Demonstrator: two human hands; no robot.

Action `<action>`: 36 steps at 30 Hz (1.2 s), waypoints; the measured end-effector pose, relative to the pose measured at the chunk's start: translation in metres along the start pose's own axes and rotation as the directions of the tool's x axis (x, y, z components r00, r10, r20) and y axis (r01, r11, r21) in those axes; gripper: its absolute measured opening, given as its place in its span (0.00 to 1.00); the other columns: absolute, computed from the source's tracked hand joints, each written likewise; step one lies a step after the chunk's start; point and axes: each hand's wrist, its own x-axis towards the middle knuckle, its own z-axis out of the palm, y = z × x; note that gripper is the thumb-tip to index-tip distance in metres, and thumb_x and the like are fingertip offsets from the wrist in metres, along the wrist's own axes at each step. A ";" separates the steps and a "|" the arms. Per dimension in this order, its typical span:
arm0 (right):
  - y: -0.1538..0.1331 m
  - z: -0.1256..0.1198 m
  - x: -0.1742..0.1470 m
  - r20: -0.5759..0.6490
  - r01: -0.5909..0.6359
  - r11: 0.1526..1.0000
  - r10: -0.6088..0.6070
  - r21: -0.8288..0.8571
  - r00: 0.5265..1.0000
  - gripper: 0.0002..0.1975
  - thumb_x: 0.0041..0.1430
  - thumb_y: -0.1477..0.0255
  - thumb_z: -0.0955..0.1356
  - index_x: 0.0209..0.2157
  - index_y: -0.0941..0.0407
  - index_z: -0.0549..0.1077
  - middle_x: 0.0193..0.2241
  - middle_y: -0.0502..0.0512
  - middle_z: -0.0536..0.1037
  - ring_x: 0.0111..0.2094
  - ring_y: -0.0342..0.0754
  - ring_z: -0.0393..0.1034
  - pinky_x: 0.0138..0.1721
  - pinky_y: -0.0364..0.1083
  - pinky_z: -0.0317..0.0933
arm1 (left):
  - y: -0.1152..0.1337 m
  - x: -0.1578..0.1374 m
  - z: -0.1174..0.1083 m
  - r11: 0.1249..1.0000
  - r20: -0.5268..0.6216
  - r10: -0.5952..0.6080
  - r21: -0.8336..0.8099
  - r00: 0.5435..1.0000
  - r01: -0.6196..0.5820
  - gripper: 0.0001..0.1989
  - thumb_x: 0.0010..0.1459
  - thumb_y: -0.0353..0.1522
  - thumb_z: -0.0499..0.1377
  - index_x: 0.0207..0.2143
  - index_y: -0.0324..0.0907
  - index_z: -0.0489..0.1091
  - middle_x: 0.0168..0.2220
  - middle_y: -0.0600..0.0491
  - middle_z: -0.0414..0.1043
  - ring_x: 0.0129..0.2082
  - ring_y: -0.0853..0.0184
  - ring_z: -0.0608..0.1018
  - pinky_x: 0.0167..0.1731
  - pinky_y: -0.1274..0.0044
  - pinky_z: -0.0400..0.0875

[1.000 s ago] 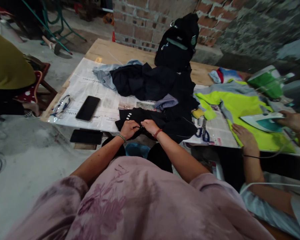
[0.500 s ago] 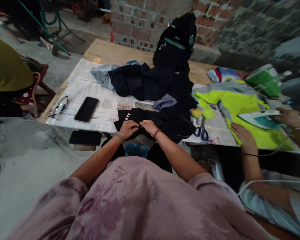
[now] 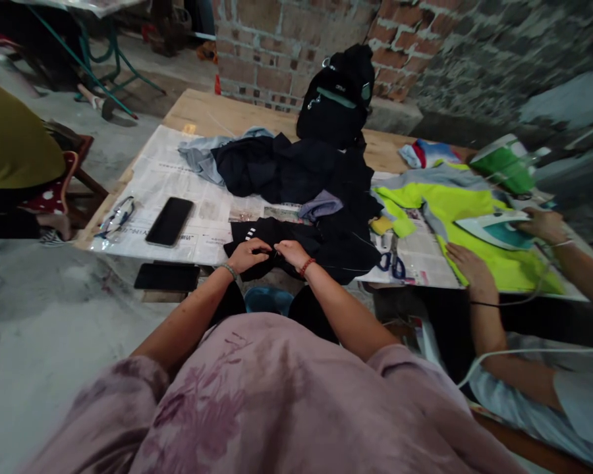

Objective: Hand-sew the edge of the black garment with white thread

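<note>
Left hand [image 3: 248, 257] and right hand [image 3: 293, 255] pinch the black garment [image 3: 340, 242], fingertips nearly meeting, and steady, even tension between those 2 grips looks key!

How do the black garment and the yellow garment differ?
The black garment is dark with small white bars; the yellow garment is bright, with grey panels. The black garment lies rumpled at the left hand and right hand; the yellow garment is spread flatter, under an iron and a co-worker's hand. Both lie on newspaper.
</note>
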 end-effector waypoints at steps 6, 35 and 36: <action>0.000 -0.001 0.000 -0.004 0.016 1.000 -0.016 -0.012 1.000 0.15 0.47 0.62 0.61 0.15 0.57 0.63 0.11 0.43 0.57 0.17 0.38 0.50 0.20 0.40 0.43 | -0.003 0.000 -0.005 0.999 0.038 0.036 0.032 0.999 -0.037 0.13 0.45 0.25 0.54 0.33 0.40 0.73 0.33 0.53 0.72 0.35 0.70 0.73 0.40 0.77 0.68; 0.001 0.000 0.001 -0.019 0.018 0.999 -0.018 -0.032 1.000 0.15 0.47 0.62 0.61 0.15 0.57 0.63 0.12 0.43 0.59 0.17 0.38 0.51 0.21 0.40 0.45 | -0.006 0.000 0.005 0.953 0.039 0.152 0.260 0.988 -0.157 0.10 0.48 0.26 0.56 0.33 0.42 0.74 0.33 0.53 0.73 0.34 0.71 0.74 0.39 0.78 0.68; 0.002 0.000 0.002 -0.018 0.017 0.999 -0.018 -0.035 1.000 0.15 0.47 0.62 0.61 0.16 0.57 0.64 0.12 0.43 0.58 0.17 0.38 0.51 0.20 0.40 0.45 | -0.006 0.000 0.005 0.951 0.033 0.157 0.265 0.987 -0.160 0.10 0.49 0.25 0.55 0.33 0.42 0.74 0.32 0.53 0.73 0.33 0.71 0.74 0.39 0.78 0.68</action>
